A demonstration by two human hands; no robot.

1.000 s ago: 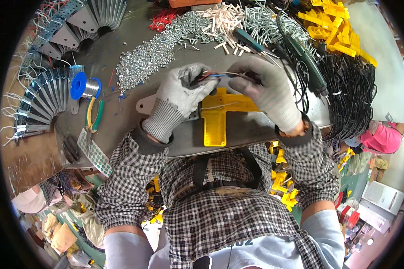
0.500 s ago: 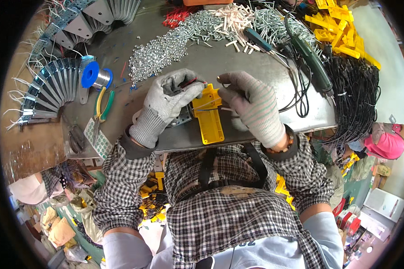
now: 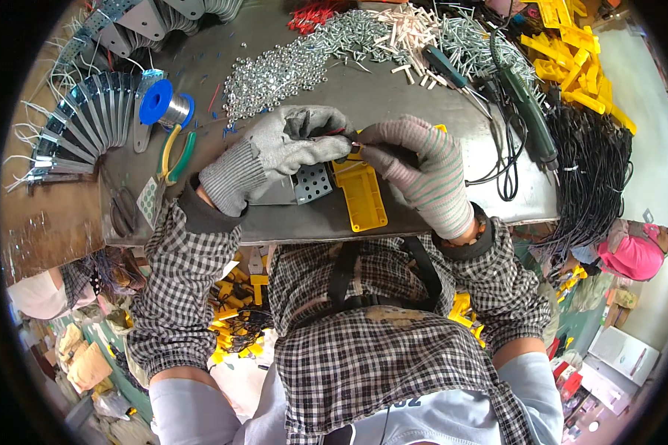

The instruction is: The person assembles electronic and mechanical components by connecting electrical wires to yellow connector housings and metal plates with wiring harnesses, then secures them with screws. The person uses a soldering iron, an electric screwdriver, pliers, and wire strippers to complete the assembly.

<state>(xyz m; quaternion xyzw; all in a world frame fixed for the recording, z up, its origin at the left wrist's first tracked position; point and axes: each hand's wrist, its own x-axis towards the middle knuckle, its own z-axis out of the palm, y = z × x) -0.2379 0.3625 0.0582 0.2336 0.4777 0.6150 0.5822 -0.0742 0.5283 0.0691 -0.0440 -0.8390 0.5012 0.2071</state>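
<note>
My left hand point(image 3: 289, 144), in a grey knit glove, pinches thin red and dark wires at its fingertips and rests over a perforated grey metal bracket point(image 3: 312, 182). My right hand point(image 3: 416, 159), in a striped pale glove, grips the top end of a yellow plastic part point(image 3: 361, 196) that lies flat on the metal table point(image 3: 423, 215). The fingertips of both hands meet over the part's upper end, where the wires touch it. What lies under the fingers is hidden.
A heap of small silver screws point(image 3: 289, 70) lies behind the hands. A blue wire spool point(image 3: 159, 104) and yellow-green pliers point(image 3: 172, 152) sit at the left beside fanned metal brackets point(image 3: 89, 119). A green power screwdriver point(image 3: 527, 111), black cable bundles point(image 3: 594, 170) and yellow parts point(image 3: 571, 52) fill the right.
The yellow part turned from crosswise to lengthwise and came toward the table's front edge. Both hands have closed in together over its top end.
</note>
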